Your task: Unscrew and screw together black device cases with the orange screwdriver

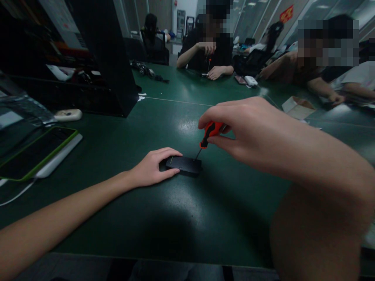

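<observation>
Head view. I see the black device (184, 164) lying flat on the green table (175, 218), and I take it as the landmark. My left hand (152, 168) rests at the device's left end, thumb and fingers closed around that end, pinning it to the table. My right hand (249, 130) hovers above and to the right of the device, fingertips pinched on the red-and-black handle of a screwdriver (208, 134); the shaft slants down-left, its tip meeting the device's upper right corner. Left of the device, well apart, lies a tablet (35, 154) with a green edge. Beyond the device, a seated person (206, 47) holds another screwdriver upright. Far right of it sits a small box (297, 107).
</observation>
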The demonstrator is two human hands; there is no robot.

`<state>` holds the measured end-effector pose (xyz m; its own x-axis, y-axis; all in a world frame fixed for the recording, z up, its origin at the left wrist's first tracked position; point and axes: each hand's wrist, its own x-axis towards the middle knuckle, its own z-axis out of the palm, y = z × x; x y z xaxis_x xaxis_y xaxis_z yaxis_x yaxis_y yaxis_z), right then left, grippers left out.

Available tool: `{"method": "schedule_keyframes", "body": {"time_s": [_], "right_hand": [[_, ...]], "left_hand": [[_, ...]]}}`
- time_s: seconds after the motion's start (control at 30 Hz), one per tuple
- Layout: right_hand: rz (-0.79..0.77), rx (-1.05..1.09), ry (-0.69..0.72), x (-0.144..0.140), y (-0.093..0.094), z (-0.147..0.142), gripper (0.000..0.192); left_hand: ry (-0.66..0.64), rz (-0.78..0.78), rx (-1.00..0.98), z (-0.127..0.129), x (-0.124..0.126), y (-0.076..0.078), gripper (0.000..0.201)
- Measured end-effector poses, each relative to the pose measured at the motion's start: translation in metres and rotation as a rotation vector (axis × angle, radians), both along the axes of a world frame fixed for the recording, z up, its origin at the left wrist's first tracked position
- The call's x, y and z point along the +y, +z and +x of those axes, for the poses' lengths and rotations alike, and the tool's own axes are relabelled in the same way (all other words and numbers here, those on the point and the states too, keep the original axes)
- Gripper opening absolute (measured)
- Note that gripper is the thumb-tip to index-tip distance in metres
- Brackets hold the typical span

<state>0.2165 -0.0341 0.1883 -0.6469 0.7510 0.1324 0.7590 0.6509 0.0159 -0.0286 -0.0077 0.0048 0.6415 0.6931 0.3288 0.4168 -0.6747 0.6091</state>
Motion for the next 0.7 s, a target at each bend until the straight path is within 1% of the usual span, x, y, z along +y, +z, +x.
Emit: {"method": "schedule_keyframes", "body": {"time_s": [0.13, 0.33, 0.6, 0.7], "right_hand": [[0.019, -0.04, -0.016, 0.0006, -0.0001, -0.0012, 0.025], [0.035, -0.058, -0.031, 0.0032, -0.0028, -0.002, 0.024], [-0.018, -0.029, -0.018, 0.0059, -0.0047, -0.0044, 0.019], [-0.051, -0.022, 0.007, 0.0069, -0.0069, -0.0071, 0.022]], "left_hand": [[-0.002, 0.007, -0.009, 0.0008, -0.0003, -0.0006, 0.039], [-0.004, 0.007, -0.016, 0.0006, 0.0001, -0.0008, 0.039], [-0.015, 0.01, -0.021, 0.0007, 0.0004, -0.0019, 0.04], [-0.015, 0.014, -0.027, 0.0007, 0.0009, -0.0023, 0.039]]}}
